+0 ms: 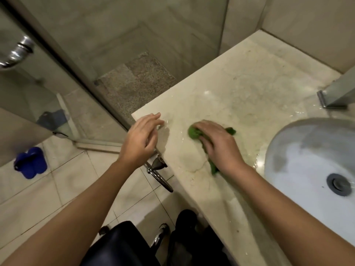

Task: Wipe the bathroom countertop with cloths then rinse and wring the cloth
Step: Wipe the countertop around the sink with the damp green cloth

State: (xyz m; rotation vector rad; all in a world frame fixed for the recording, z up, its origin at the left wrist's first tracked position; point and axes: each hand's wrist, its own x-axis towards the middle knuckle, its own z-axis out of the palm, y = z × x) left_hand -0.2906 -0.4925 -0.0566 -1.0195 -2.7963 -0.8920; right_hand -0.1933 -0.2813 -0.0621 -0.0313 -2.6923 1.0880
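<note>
Cloth [193, 132], green and bunched, lay beneath our right hand [219, 147], whose nearly straight fingers pressed it onto the wet bench [240, 93]. To that hand's left, our left hand [141, 140] hung loose-fingered over the bench edge, holding nothing.

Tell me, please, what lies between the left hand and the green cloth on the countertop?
Nothing but a bare, wet stretch of the beige stone countertop, as the head view shows; the left hand and the crumpled green cloth are apart.

crumpled green cloth [193, 132], on wet beige countertop [240, 96]
</note>
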